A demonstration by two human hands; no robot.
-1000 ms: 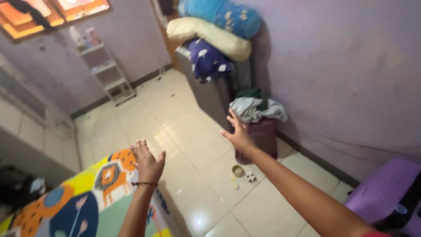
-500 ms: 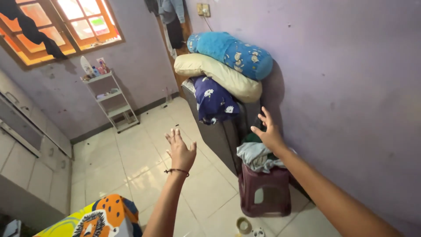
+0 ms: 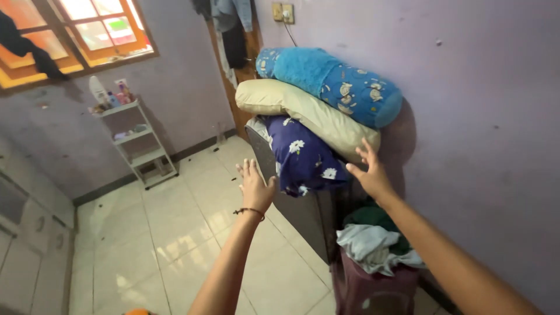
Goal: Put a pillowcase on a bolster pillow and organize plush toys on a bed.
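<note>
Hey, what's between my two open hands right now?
In the head view, the dark blue daisy-print pillow hanging off the grey cabinet lies between the left hand and right hand; neither touches it.

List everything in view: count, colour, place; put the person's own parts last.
Bolster pillow: 1, blue patterned, top of stack.
Pillow: 1, cream, under the bolster.
Floral pillow: 1, dark blue with white flowers, bottom of stack.
Cabinet: 1, grey, under the pillows, against the wall.
Clothes pile: 1, grey and green, on the stool.
Stool: 1, maroon plastic, bottom right.
Shelf rack: 1, white, below the window, bottles on top.
Window: 1, orange frame, top left.
Hanging clothes: several, dark and blue, by the door.
Left hand: open, near the floral pillow.
Right hand: open, at the cream pillow.
</note>
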